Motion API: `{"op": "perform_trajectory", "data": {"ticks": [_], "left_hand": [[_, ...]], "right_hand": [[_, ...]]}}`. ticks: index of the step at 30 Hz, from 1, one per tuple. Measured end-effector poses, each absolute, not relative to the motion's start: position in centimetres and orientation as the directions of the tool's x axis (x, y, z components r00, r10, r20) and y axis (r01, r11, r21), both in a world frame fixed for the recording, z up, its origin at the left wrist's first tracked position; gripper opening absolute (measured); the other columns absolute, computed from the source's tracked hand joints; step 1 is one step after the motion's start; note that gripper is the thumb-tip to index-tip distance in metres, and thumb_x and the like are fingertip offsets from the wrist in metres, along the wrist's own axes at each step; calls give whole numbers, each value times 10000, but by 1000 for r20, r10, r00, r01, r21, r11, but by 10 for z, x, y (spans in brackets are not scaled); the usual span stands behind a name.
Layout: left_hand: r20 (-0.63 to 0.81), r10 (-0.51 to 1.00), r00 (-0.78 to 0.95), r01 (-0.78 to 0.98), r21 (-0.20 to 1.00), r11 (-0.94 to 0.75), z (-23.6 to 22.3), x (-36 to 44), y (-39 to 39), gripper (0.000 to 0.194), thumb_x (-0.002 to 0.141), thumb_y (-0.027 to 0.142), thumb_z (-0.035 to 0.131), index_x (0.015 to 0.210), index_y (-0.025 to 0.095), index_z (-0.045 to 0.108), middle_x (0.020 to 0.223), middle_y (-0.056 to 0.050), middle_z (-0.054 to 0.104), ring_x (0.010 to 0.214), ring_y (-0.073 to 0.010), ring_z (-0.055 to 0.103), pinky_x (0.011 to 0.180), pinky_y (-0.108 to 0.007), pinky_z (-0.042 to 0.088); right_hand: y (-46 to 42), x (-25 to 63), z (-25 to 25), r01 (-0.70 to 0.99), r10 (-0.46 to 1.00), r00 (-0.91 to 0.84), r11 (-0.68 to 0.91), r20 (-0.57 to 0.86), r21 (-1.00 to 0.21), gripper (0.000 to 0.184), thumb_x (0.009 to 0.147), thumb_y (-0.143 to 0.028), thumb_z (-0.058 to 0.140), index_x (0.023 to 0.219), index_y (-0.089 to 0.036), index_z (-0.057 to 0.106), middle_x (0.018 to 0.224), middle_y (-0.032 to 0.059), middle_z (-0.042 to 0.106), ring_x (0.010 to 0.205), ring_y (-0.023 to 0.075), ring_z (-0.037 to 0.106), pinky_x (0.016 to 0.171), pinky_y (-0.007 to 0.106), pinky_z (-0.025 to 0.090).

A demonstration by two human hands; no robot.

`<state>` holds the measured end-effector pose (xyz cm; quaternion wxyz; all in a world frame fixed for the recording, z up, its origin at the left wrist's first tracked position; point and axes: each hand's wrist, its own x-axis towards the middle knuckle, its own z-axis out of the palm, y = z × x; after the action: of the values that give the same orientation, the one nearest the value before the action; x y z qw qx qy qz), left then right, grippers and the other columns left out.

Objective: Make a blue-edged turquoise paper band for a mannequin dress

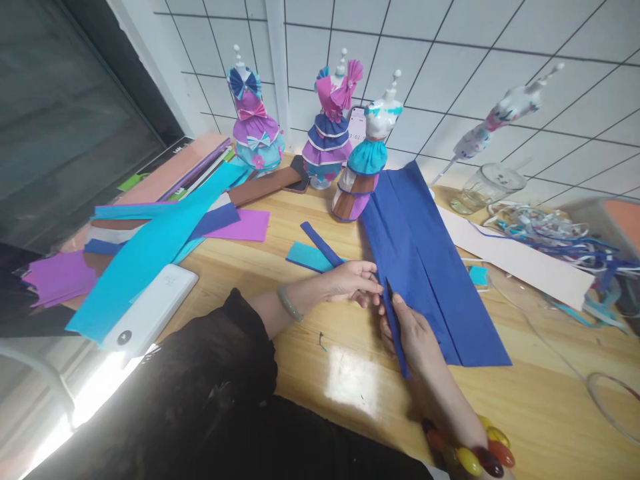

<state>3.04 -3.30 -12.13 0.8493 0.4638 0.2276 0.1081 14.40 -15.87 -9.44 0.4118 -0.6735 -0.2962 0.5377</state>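
Observation:
A large dark blue sheet of crepe paper (410, 227) lies on the wooden table in front of me, creased lengthwise. My left hand (356, 283) pinches its left edge with thumb and fingers. Close beside it, my right hand (413, 330) is closed around what looks like scissors (389, 291); only a dark pointed tip shows and the handles are hidden. A narrow blue strip (399, 347) hangs along the right hand's inner side, its upper end by the left fingers. Near my left wrist lie another blue strip (320, 243) and a turquoise piece (306, 256).
Behind stand three small dressed mannequins (257, 127) (327, 143) (367, 160); a bare one (500, 120) leans at right beside a glass jar (493, 187). Coloured paper (165, 247) and a white power bank (155, 307) lie left, tangled scraps (555, 233) right.

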Motion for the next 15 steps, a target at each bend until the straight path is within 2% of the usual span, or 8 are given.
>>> {"op": "perform_trajectory", "data": {"ticks": [15], "left_hand": [[-265, 398, 878, -11, 822, 569, -122, 30, -33, 210, 725, 126, 653, 849, 132, 484, 618, 13, 581, 554, -104, 607, 448, -181, 445]], "right_hand": [[-159, 147, -103, -33, 852, 259, -464, -456, -885, 445, 812, -634, 442, 694, -207, 479, 482, -50, 411, 374, 86, 340, 353, 227, 276]]}}
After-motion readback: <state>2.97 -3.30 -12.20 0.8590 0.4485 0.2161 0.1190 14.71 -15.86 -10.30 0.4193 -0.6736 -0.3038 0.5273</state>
